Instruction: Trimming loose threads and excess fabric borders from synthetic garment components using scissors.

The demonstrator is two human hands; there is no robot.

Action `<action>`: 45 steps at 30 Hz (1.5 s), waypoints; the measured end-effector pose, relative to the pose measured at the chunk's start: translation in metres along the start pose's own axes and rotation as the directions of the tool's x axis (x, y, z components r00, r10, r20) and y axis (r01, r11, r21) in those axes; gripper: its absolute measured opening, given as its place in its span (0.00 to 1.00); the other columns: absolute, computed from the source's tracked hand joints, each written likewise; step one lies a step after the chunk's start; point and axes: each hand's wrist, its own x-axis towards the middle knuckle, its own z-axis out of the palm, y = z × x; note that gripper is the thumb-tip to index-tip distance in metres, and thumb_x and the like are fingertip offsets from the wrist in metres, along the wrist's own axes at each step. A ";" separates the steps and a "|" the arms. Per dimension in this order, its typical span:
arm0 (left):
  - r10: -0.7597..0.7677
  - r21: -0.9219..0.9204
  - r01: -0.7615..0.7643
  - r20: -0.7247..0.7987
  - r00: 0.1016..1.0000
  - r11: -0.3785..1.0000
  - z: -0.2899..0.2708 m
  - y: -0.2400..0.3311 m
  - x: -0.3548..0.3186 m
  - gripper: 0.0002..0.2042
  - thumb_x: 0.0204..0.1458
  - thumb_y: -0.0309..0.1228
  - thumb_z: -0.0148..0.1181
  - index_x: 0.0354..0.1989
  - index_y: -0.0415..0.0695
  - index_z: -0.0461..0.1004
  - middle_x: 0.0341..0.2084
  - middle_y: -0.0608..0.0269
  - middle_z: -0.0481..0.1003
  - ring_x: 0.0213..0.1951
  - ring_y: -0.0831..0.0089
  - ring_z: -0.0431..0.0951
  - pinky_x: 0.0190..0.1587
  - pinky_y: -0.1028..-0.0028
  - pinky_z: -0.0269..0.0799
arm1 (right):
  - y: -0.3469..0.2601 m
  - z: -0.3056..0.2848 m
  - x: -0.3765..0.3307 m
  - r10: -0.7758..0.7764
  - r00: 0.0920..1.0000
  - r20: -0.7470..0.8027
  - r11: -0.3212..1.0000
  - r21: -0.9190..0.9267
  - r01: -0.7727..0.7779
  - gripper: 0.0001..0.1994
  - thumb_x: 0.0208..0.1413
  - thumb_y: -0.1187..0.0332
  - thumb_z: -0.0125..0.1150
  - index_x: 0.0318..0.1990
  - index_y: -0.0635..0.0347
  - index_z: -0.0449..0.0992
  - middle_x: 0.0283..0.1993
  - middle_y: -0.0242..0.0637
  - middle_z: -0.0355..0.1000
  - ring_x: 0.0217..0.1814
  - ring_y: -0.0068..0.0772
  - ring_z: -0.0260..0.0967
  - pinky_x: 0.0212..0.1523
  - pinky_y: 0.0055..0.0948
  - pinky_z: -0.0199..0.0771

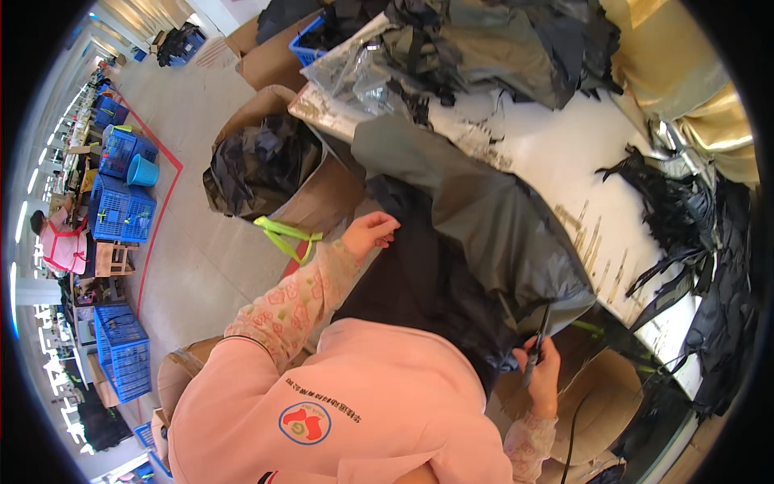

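A large piece of dark fabric [492,210], grey and shiny on one side and matt black on the other, drapes from the white table over my lap. At its left edge my left hand [371,233] is closed, pinching the black side. My right hand [542,373] grips a pair of dark scissors [543,329] at the fabric's lower right corner. The blades point up and away from me, against the grey side. Whether they are cutting into the fabric I cannot tell.
The white table [516,133] bears heaped grey fabric [500,48] and dark strips [685,210] hanging over its right side. A cardboard box [330,194] of dark cloth stands to the left, with a lime-green strap [282,235]. Blue crates [121,351] and a seated person [64,238] are farther left.
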 end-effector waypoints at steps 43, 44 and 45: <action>0.741 0.803 -0.577 0.296 0.603 0.149 -0.076 0.273 0.098 0.26 0.48 0.33 0.64 0.57 0.45 0.65 0.53 0.59 0.67 0.57 0.64 0.65 0.60 0.67 0.57 | -0.046 -0.028 0.183 -0.431 0.628 -0.648 0.901 -0.346 0.261 0.06 0.54 0.68 0.59 0.31 0.60 0.72 0.25 0.38 0.70 0.29 0.30 0.66 0.33 0.32 0.68; 0.709 0.788 -0.614 0.412 0.572 0.037 -0.045 0.272 0.123 0.28 0.48 0.33 0.64 0.58 0.42 0.63 0.55 0.57 0.66 0.59 0.63 0.63 0.62 0.67 0.55 | -0.037 -0.025 0.188 -0.322 0.679 -0.659 0.939 -0.128 0.320 0.05 0.54 0.70 0.55 0.34 0.61 0.73 0.30 0.43 0.72 0.34 0.35 0.68 0.39 0.34 0.68; 0.692 0.691 -0.718 0.556 0.461 -0.077 -0.010 0.275 0.146 0.30 0.48 0.34 0.64 0.60 0.41 0.61 0.57 0.54 0.64 0.61 0.61 0.61 0.63 0.66 0.54 | -0.004 -0.024 0.210 -0.400 0.586 -0.704 0.871 -0.095 0.481 0.03 0.53 0.72 0.53 0.30 0.60 0.72 0.26 0.41 0.69 0.31 0.37 0.67 0.33 0.36 0.66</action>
